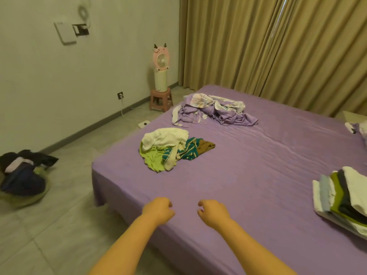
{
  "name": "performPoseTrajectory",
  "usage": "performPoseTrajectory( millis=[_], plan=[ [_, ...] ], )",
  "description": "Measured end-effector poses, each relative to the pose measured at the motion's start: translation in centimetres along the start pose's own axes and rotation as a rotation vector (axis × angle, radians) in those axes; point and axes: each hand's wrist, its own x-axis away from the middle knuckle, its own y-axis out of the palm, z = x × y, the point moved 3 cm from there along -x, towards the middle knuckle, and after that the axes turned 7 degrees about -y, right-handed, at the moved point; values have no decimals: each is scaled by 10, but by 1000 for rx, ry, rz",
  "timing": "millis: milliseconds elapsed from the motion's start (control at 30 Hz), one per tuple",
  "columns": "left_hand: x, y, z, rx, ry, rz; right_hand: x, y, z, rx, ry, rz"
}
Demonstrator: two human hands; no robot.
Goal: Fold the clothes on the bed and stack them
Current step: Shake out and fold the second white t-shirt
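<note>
Purple bed (248,175), left hand (157,211), right hand (213,212) hovering, fingers seemingly loosely curled, empty.

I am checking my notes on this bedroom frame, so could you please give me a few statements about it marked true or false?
1. Both hands, left and right, hold nothing. True.
2. A folded stack lies at the bed's right edge. True.
3. The unfolded pile of white, green and striped clothes lies on the floor. False: it lies on the bed, ahead of the hands.
4. The pink fan stands on the bed. False: it stands on a cylinder on a stool by the wall.
5. The curtains are drawn. True.
</note>
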Motion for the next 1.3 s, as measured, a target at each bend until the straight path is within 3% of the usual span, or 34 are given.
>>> performPoseTrajectory(
  millis=[267,567,1033,1300],
  plan=[
    [-33,-17,-59,60,-119,-13,-69,1,-32,11,-63,-58],
    [-123,-85,-74,12,-187,13,-185,-23,-25,-108,-89,-100],
    [-262,-155,-44,14,-98,-15,-306,-75,10,-227,-75,-77],
    [-395,-205,-51,37,-44,-36,-395,-103,3,-342,-4,-59]
  ],
)
